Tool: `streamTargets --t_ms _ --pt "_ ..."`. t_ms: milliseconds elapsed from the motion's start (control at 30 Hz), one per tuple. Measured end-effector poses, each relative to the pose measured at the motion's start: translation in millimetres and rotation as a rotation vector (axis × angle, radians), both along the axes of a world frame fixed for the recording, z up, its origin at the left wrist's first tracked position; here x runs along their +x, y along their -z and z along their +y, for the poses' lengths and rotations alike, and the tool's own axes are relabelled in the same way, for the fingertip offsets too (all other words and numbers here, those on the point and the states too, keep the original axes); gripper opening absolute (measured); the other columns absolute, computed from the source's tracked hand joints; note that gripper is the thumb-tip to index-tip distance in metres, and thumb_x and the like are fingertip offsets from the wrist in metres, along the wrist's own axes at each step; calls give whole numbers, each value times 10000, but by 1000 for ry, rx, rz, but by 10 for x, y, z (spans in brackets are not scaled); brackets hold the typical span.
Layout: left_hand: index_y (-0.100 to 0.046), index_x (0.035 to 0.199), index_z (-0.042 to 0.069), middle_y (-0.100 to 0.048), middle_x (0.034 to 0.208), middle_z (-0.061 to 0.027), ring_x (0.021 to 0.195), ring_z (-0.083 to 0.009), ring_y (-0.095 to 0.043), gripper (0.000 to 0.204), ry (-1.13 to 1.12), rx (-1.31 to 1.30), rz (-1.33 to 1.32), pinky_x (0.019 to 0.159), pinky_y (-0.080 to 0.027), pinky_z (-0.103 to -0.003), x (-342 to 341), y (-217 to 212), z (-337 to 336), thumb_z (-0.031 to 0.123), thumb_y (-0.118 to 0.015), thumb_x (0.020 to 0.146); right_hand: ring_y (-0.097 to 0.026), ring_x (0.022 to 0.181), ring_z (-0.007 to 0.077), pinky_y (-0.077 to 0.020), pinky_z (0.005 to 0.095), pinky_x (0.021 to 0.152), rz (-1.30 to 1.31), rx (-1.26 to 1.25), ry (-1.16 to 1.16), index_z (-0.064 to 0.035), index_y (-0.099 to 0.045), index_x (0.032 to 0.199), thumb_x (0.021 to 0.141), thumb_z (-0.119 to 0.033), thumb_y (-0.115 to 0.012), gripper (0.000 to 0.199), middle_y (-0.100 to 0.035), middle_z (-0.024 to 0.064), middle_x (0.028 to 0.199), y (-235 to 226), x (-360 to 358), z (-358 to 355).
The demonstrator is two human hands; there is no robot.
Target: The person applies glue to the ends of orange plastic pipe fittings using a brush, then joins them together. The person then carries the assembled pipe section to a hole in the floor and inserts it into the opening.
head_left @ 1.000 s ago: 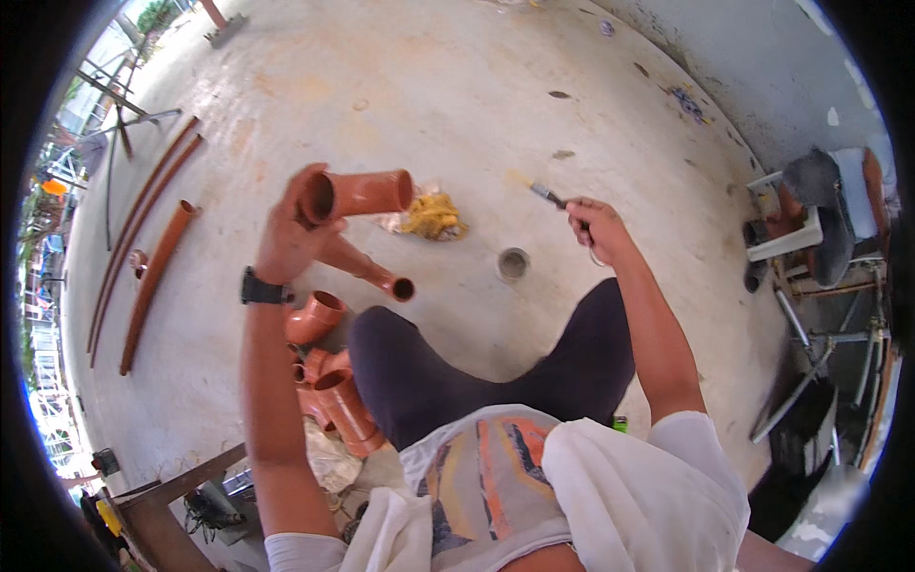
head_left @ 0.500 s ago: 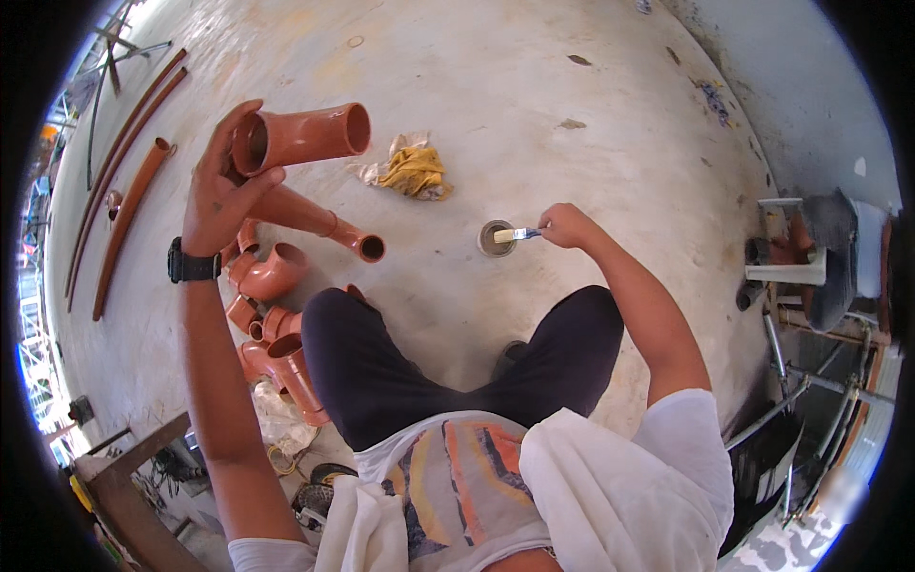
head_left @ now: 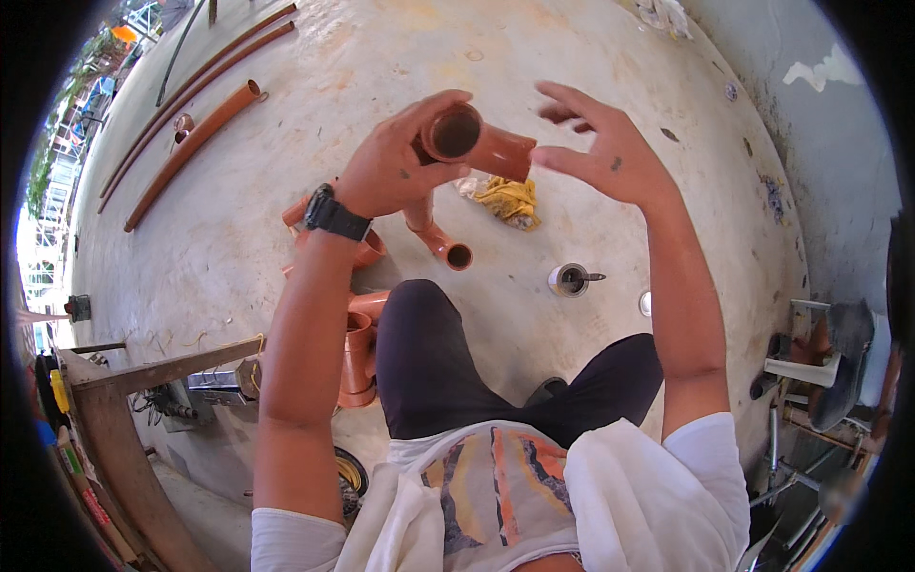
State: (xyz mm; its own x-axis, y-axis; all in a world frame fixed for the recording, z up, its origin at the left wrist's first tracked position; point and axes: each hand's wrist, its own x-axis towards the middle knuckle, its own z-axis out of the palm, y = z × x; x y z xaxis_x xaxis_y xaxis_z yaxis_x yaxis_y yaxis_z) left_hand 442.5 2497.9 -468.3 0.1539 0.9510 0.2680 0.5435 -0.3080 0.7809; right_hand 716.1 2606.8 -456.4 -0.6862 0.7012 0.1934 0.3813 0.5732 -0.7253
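A reddish-brown pipe fitting (head_left: 505,153) is raised above the floor, its round mouth turned toward me. My left hand (head_left: 391,157), with a watch at the wrist, is closed around that mouth end. At the fitting's other end my right hand (head_left: 605,148) is raised, fingers spread and slightly blurred, with nothing in it. Whether its thumb touches the rim, I cannot tell. On the floor, a paint brush (head_left: 596,277) rests in a small open can (head_left: 569,279). Below my left hand shows another brown pipe piece (head_left: 443,246), partly hidden by it.
A yellow rag (head_left: 510,202) lies beyond my knees. More brown fittings (head_left: 357,357) are heaped by my left knee, partly behind my forearm. Long brown pipes (head_left: 191,157) lie at far left. A wooden frame (head_left: 124,381) stands near left, and a chair (head_left: 810,367) at right.
My right hand has let go of the brush, now in the can, and risen toward the fitting. My left hand has turned the fitting's near mouth more toward me. The whole view has shifted.
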Motion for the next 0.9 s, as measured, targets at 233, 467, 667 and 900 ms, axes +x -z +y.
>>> streamTargets --t_ms 233,467,667,900 --pt "-567 1403 85 -698 1242 -151 1050 -298 -714 682 -21 38 52 931 -569 -384 -21 -61 23 181 -850 790 -694 1113 302 -530 386 1002 -155 -3 -209 -65 -448 1541 624 -333 -926 1069 -707 215 1234 -308 -881 -71" --pt "-594 1367 103 -731 1111 -115 892 -194 -723 600 -289 -25 21 813 -585 -357 -416 188 30 165 -804 808 -694 977 222 -555 357 909 -154 23 -33 -87 -568 1430 737 -204 -792 737 -718 138 1087 315 -602 147" --pt "-743 1061 54 -758 830 -100 785 -223 -745 327 -458 115 17 767 -597 -336 -786 399 311 209 -782 775 -669 1000 165 -569 321 882 188 -556 201 27 -602 1298 758 -120 -798 593 -683 101 1127 2226 -163 -162" --pt "-732 1041 -16 -753 844 -147 771 -224 -722 349 -532 56 -27 720 -588 -343 -1063 426 525 228 -781 796 -631 1026 158 -524 296 900 536 -832 323 19 -550 1295 744 -94 -833 630 -645 87 1147 3300 -465 -714"
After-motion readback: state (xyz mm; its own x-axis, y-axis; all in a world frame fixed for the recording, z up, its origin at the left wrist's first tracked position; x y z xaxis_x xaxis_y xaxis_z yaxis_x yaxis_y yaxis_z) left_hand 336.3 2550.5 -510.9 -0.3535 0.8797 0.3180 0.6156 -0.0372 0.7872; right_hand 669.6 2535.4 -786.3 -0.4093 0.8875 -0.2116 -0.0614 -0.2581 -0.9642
